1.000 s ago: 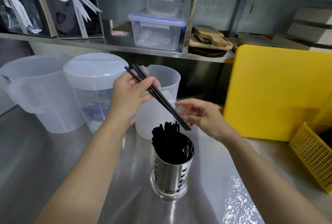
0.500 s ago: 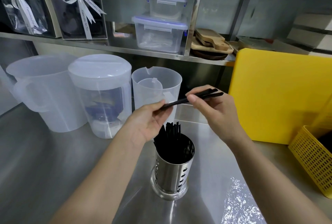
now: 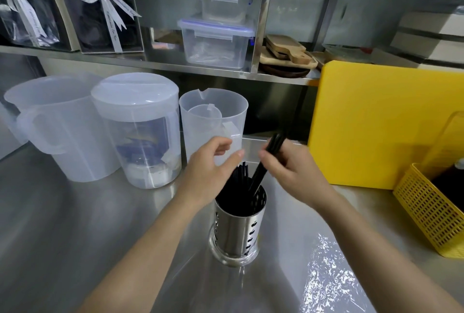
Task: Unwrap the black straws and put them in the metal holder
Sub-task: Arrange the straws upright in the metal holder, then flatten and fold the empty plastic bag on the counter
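A perforated metal holder stands on the steel counter, packed with several black straws. My right hand grips a few black straws steeply tilted, their lower ends dipping into the right side of the holder. My left hand hovers just left of and above the holder, fingers loosely curled and apart, holding nothing. Both forearms reach in from the bottom of the view.
Three translucent plastic jugs stand behind the holder. A yellow cutting board leans at the right, with a yellow perforated basket in front of it. A shelf above carries lidded containers and wooden boards.
The straws passed from my left hand to my right. My right hand swung them from near level to steep and lowered their ends into the holder. My left hand let go.
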The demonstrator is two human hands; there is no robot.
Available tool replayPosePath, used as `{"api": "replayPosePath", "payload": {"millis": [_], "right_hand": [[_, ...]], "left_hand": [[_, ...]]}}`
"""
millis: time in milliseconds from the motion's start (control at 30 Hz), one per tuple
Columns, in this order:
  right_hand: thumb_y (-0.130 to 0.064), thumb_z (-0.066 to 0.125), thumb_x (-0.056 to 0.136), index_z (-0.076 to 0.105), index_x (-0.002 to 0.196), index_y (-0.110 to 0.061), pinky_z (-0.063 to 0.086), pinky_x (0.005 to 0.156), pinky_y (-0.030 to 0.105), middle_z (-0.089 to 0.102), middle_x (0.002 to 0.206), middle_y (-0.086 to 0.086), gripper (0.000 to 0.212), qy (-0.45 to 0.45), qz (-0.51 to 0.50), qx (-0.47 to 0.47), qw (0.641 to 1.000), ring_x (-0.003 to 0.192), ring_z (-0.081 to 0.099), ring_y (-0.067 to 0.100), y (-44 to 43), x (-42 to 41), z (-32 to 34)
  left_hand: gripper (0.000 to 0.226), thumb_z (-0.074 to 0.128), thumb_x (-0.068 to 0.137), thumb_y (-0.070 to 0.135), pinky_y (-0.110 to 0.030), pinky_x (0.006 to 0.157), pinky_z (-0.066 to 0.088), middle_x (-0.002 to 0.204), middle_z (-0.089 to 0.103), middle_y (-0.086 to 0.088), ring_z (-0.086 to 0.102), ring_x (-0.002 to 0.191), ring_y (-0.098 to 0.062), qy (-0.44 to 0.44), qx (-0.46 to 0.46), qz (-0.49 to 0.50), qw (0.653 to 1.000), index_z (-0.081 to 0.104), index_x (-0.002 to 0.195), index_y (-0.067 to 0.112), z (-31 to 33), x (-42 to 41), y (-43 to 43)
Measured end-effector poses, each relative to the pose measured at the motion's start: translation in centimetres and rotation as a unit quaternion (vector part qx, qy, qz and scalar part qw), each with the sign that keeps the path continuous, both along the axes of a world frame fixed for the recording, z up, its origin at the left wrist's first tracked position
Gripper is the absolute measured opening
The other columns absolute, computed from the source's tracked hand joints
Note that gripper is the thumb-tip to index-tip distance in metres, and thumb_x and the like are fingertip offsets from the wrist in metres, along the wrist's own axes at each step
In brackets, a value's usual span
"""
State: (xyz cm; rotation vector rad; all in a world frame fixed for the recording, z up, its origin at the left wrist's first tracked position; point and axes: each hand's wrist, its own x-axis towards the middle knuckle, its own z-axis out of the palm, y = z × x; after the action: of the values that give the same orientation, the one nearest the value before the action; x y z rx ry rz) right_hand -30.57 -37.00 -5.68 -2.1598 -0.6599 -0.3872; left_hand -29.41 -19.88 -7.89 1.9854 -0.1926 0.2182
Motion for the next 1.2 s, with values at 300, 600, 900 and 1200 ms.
{"api": "replayPosePath", "payload": {"millis": [300,600,900,1200], "right_hand": [[-0.046,0.054,0.085,0.054,0.110,-0.017,0.043,0.063,0.029,0.058,0.072,-0.008,0.038,0.062,-0.081,-0.155,0.983,0.066,0.055,0.014,-1.8,-0.8,-4.3],[-0.052,0.056,0.081,0.051,0.118,-0.024,0.045,0.066,0.033,0.060,0.092,-0.006,0.047,0.074,-0.210,-0.132,0.966,0.078,0.058,0.015,-8.9,-6.2,-4.7],[-0.057,0.052,0.080,0.041,0.134,-0.019,0.042,0.094,0.038,0.054,0.131,0.007,0.066,0.258,-0.374,-0.172,0.874,0.115,0.053,0.026,-18.6,-16.7,-13.4],[-0.041,0.065,0.078,0.050,0.120,-0.007,0.044,0.088,0.038,0.054,0.121,0.018,0.057,0.369,-0.551,-0.080,0.744,0.108,0.055,0.036,-21.2,-23.4,-18.0]], "left_hand": [[0.051,0.043,0.077,0.058,-0.028,0.088,0.040,0.101,0.067,0.005,0.059,0.097,-0.019,-0.163,0.281,-0.025,0.946,0.058,0.111,0.022,-2.0,-2.3,-0.9],[0.050,0.046,0.080,0.054,-0.031,0.089,0.044,0.103,0.070,0.001,0.063,0.098,-0.021,-0.205,0.296,-0.124,0.925,0.063,0.109,0.017,-2.9,-5.7,-6.9],[0.060,0.041,0.084,0.057,-0.028,0.105,0.029,0.142,0.044,0.006,0.042,0.129,-0.016,-0.036,0.366,-0.286,0.885,0.039,0.135,0.026,-13.5,-10.8,-13.3],[0.072,0.054,0.083,0.049,-0.034,0.109,0.027,0.150,0.024,-0.006,0.028,0.136,-0.024,0.064,0.400,-0.233,0.884,0.024,0.141,0.018,-16.5,-13.7,-14.0]]}}
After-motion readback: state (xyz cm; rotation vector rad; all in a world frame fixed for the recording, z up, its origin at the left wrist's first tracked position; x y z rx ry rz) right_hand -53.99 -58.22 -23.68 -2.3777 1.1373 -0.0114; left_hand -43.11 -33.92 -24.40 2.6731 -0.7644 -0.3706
